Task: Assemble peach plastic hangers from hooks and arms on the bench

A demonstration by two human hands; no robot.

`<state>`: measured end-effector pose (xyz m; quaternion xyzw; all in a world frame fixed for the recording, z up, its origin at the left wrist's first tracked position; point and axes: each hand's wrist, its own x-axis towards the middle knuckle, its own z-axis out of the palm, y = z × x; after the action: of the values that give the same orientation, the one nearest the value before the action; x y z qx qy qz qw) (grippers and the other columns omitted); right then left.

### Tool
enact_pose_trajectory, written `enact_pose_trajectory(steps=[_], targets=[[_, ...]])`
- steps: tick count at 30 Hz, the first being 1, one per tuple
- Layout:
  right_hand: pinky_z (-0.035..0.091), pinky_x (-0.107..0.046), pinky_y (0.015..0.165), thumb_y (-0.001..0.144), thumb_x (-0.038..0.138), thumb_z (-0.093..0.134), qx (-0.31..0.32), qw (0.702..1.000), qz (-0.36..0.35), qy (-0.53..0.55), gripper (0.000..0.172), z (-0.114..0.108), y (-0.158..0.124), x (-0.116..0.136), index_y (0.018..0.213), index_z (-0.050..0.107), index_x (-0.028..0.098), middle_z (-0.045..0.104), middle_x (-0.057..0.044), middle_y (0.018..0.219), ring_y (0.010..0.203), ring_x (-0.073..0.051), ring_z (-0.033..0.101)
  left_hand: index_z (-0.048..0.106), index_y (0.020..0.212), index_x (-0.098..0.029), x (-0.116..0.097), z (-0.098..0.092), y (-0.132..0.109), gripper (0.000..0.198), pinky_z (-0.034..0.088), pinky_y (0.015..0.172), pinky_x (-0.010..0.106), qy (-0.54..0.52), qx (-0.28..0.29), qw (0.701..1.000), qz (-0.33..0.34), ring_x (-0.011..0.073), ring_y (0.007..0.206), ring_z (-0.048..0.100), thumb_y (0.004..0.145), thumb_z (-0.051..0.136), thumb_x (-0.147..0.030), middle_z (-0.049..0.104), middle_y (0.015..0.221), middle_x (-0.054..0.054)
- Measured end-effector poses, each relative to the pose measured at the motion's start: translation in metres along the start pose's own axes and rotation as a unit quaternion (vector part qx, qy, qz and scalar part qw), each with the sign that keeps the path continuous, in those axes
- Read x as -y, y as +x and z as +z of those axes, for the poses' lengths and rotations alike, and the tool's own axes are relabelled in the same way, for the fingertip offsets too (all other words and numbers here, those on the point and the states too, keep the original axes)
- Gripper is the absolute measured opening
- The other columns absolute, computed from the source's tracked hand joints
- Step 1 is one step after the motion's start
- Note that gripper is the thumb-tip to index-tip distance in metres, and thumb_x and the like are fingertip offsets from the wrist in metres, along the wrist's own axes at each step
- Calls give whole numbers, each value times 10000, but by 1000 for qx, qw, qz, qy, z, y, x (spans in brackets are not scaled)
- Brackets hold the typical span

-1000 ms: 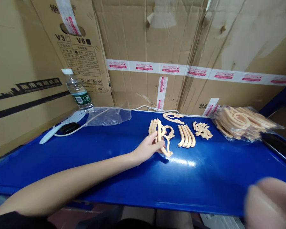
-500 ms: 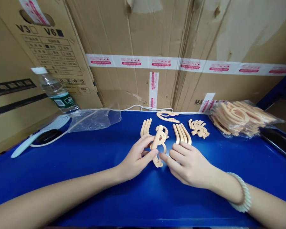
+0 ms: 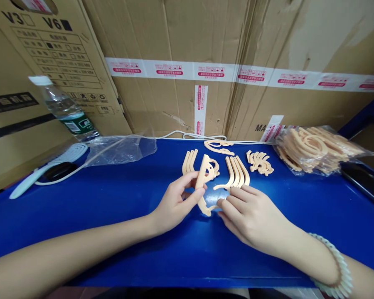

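Note:
My left hand (image 3: 181, 198) is closed round a beige plastic folding-hanger body (image 3: 202, 176), held tilted upright above the table. A curved beige piece (image 3: 204, 207) extends below its fingers. My right hand (image 3: 247, 211), closed, pinches a thin curved beige hook (image 3: 220, 187) whose ends point towards the left hand's piece. Fingers hide part of the hook, and I cannot tell whether it touches the body. Just beyond the hands lie several curved hanger arms (image 3: 237, 170), more arms (image 3: 190, 161) to the left, and a ringed beige part (image 3: 215, 166) partly behind the held body.
Small beige hooks (image 3: 259, 162) lie in a pile on the blue table (image 3: 137, 253). Behind is another hanger frame (image 3: 218, 147). Bagged parts (image 3: 318, 149) are at right; a bottle (image 3: 70, 110), clear bag (image 3: 124, 149) and pale brush (image 3: 50, 168) at left. Cardboard boxes (image 3: 162, 99) stand behind.
My right hand has moved slightly right and away from the left, drawing the hook with it. The held body has turned more edge-on. The whole view has shifted a little.

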<state>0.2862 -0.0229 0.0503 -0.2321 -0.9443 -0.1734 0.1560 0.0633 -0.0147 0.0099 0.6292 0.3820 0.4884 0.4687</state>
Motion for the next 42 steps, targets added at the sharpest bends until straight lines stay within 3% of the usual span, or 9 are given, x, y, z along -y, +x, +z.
enact_pose_trajectory(steps=[6, 11, 16, 20, 23, 29, 32, 37, 42], targets=[[528, -356, 734, 989, 168, 490, -27, 980, 87, 175, 176, -1, 0, -7, 1065, 648, 155, 664, -91, 904, 836, -226, 623, 661, 1251, -191, 3, -3, 5, 337, 555, 796, 259, -2, -41, 999, -11, 219, 1002, 654, 932, 649, -301, 695, 1051, 76], [494, -483, 1064, 956, 252, 601, -70, 883, 204, 417, 315, -6, 1, -9, 1268, 643, 256, 575, -123, 1409, 1333, -285, 534, 714, 1230, -229, 3, -4, 4, 298, 547, 784, 258, 72, 12, 996, 57, 227, 1035, 625, 962, 621, -321, 657, 1120, 89], [571, -397, 948, 934, 317, 669, -102, 755, 315, 566, 193, -2, 2, -15, 1106, 711, 241, 725, -75, 1195, 1113, -246, 681, 717, 1198, -213, 2, -6, 3, 267, 523, 755, 247, 113, 9, 991, 75, 199, 954, 623, 978, 598, -307, 642, 1044, 78], [585, -293, 685, 892, 384, 731, -157, 706, 379, 577, 228, 1, 4, -19, 988, 593, 231, 698, -23, 910, 790, -177, 703, 694, 1231, -199, 3, -8, 4, 282, 509, 760, 261, 171, -5, 981, 92, 191, 918, 626, 1002, 550, -278, 654, 1040, 77], [480, -232, 484, 931, 456, 664, -90, 703, 384, 592, 293, 4, 5, -20, 1045, 537, 217, 640, 7, 786, 565, -118, 589, 660, 1289, -186, 4, -8, 4, 316, 508, 848, 288, 236, 8, 962, 133, 203, 958, 643, 1009, 523, -240, 682, 1075, 88], [354, -206, 406, 1007, 494, 490, 41, 699, 332, 632, 315, 12, 4, -10, 1018, 522, 180, 606, 23, 666, 439, -81, 447, 610, 1385, -193, 8, -10, 2, 380, 515, 936, 298, 358, 48, 906, 222, 236, 1121, 686, 1031, 473, -222, 700, 1278, 117], [335, -194, 370, 1002, 508, 477, 85, 666, 330, 664, 348, 13, 3, -4, 1098, 511, 175, 594, 44, 626, 389, -77, 424, 668, 1310, -193, 10, -11, 3, 331, 543, 738, 257, 434, 33, 861, 262, 223, 930, 742, 1024, 512, -250, 764, 1114, 114], [278, -172, 294, 954, 582, 505, 134, 630, 355, 677, 440, 12, 5, -4, 1072, 546, 160, 593, 46, 542, 316, -82, 426, 680, 1085, -115, 9, -13, 7, 254, 390, 435, 253, 565, 25, 719, 405, 162, 536, 631, 1046, 450, -217, 705, 729, 34], [290, -170, 272, 951, 553, 516, 133, 653, 372, 646, 376, 10, 6, -1, 888, 564, 185, 588, 43, 480, 281, -87, 429, 597, 903, -144, 5, -10, 7, 262, 303, 406, 281, 600, 24, 675, 428, 141, 464, 551, 1058, 391, -191, 577, 602, -18]])
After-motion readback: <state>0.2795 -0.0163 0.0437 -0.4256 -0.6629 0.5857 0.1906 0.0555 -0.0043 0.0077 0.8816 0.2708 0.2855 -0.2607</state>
